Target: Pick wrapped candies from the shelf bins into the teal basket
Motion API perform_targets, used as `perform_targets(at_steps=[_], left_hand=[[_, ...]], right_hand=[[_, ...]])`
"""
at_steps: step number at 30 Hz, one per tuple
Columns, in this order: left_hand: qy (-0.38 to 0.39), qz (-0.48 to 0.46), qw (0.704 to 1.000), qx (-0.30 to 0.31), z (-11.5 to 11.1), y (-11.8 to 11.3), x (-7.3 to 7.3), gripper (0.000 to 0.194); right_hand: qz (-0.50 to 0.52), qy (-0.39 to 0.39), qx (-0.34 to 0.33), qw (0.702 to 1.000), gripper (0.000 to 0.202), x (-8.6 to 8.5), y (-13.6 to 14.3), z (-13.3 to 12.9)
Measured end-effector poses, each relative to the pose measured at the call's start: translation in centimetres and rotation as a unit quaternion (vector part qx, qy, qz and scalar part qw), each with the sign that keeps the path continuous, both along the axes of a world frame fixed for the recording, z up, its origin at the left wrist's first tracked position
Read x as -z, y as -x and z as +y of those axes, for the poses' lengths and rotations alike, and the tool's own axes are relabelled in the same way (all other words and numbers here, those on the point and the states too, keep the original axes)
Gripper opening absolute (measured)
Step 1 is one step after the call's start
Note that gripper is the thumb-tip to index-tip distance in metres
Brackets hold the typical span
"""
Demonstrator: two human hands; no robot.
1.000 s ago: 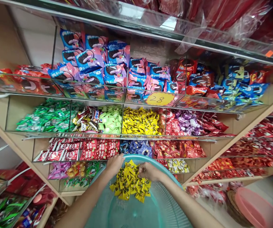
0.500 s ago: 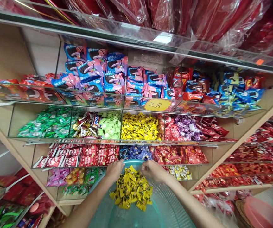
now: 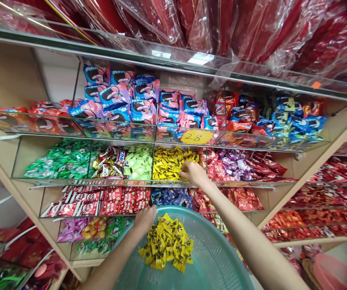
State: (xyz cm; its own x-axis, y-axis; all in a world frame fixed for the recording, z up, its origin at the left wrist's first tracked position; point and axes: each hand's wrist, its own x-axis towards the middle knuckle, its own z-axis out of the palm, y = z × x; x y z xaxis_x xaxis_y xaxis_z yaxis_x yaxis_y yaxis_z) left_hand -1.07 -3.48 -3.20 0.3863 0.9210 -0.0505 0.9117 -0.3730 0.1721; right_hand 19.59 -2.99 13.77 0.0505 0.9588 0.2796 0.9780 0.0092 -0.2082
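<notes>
My left hand (image 3: 145, 219) grips the far left rim of a green plastic basket (image 3: 218, 249) with small holes in its wall. Inside the basket lies a heap of yellow wrapped candies (image 3: 169, 243). My right hand (image 3: 195, 174) is up at the shelf, over the right front part of a compartment of matching yellow candies (image 3: 170, 161). Its fingers are curled together at the candies. Whether they hold any is hidden.
Light green candies (image 3: 139, 163) fill the compartment to the left, red and purple candies (image 3: 235, 164) those to the right. A glass shelf (image 3: 125, 133) with packaged cookies (image 3: 114, 94) and a yellow price tag (image 3: 195, 137) is above. A pink basin (image 3: 336, 272) stands at lower right.
My right hand has left the basket and moved up to the yellow candies on the shelf. My left hand still grips the rim. The view has shifted slightly.
</notes>
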Motion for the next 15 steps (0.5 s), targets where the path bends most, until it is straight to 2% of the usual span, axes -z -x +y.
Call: perform_targets(at_steps=[4, 15], left_hand=[[0.014, -0.009, 1.000, -0.005, -0.09, -0.03, -0.15, 0.039], [0.024, -0.010, 1.000, -0.010, -0.22, -0.02, -0.52, 0.039]], right_hand=[[-0.019, 0.010, 0.007, 1.000, 0.023, 0.73, 0.19, 0.27], [0.001, 0.014, 0.020, 1.000, 0.024, 0.92, 0.26, 0.31]])
